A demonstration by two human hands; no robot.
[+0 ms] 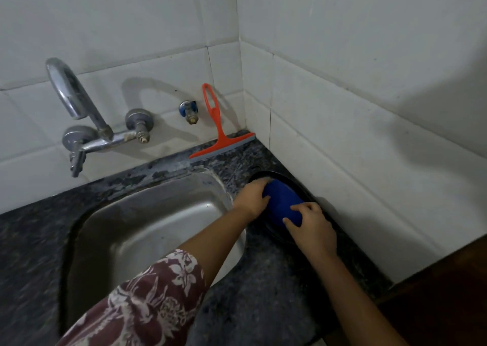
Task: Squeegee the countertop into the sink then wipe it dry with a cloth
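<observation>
- The blue rolled cloth [283, 203] is gripped by the left hand [251, 198] and the right hand [312, 227], over a black round dish [287, 177] on the dark stone counter [263, 293]
- The orange plastic squeegee [218, 140] is leaned against the tiled wall [158, 63] behind the steel sink [147, 214]

Person: two arms in view.

1. Sleeve [147, 301], left arm. Loose fabric with a dark maroon ground, printed all over with large flowers, leaves and stems in off-white, some tinged pink. Soft folds run along its length. The hem stops well short of the wrist, and a printed flower sits right at its edge.
2. Left forearm [210, 237]. Uncovered from the hem to the wrist.
3. Left hand [251, 199]. Bare.
4. Right forearm [350, 293]. Uncovered from the wrist to the lower edge of the view; what is worn further up cannot be told.
5. Right hand [311, 229]. Bare; nail detail too blurred to record.
</observation>
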